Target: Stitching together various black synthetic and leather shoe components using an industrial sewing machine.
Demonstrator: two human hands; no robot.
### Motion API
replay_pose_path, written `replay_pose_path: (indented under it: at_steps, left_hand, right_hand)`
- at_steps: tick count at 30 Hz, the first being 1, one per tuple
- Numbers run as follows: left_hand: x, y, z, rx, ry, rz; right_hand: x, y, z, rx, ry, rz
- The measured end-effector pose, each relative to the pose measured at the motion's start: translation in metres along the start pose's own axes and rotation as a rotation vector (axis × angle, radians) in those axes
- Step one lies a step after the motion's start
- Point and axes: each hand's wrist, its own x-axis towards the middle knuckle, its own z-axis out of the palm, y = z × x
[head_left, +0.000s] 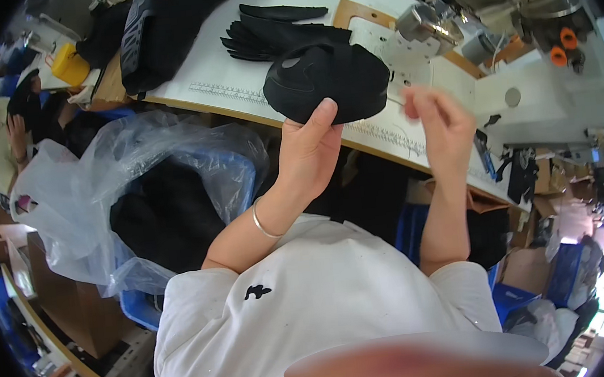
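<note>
My left hand (311,155) grips the lower edge of a black fabric cap (328,84), thumb on the near side, and holds it up above the front of the white table (211,77). To the right of the cap, apart from it, is my right hand (443,127), raised and slightly blurred. Its fingers are drawn together in a pinch; whatever lies between them is too small to make out. Just behind the cap, a stack of black fabric strips (276,35) is fanned out on the table.
A sewing machine (432,27) stands beyond my right hand. Dark snips (486,155) lie near the table's right edge. Black cloth (170,30) covers the table's left part. Below it, a blue bin (243,176) lined with clear plastic (76,188) holds black pieces (166,216).
</note>
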Motion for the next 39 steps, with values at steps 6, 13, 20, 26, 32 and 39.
replay_pose_path:
  at_steps: [6,13,20,26,32,39]
  left_hand:
    - [-0.001,-0.003,0.008,0.039,0.002,-0.004]
    - [-0.003,0.005,-0.005,0.108,0.04,0.057]
    - [-0.003,0.009,-0.035,0.213,-0.115,0.13]
    - [-0.014,0.002,-0.029,0.091,-0.02,-0.079]
    - [-0.011,0.018,-0.036,0.189,0.027,-0.068]
    - [0.002,0.024,-0.001,0.246,0.04,-0.128]
  right_hand:
    - [0.056,-0.028,0.027,-0.202,-0.167,-0.25]
    - [0.056,-0.02,0.043,0.039,-0.183,-0.137]
    - [0.048,-0.013,0.044,0.258,-0.271,0.062]
    - [0.018,-0.004,0.048,0.026,-0.038,-0.235]
    - [-0.009,0.051,-0.002,-0.035,0.206,-0.031]
    - [-0.056,0.22,-0.187,-1.068,0.365,0.188]
